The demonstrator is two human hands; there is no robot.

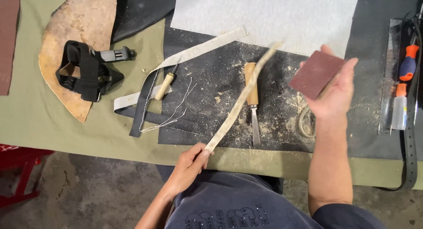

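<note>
My left hand (190, 162) pinches the near end of a long pale leather strip (240, 101), which rises diagonally up and right over the bench. My right hand (335, 92) holds a reddish-brown sanding block (316, 74) lifted above the dark mat (207, 79), just right of the strip's far end. Under the strip lies a wooden-handled chisel (252, 96) with its blade pointing toward me. Sawdust-like shavings cover the mat around it.
A wooden-handled awl (165, 84) rests on a white strap (198, 50) beside dark straps and thin threads. Black strapped headgear (88, 70) sits on a tan hide piece. White sheet at the back; ruler, orange-handled tool, glue bottle (399, 107) and black belt at right.
</note>
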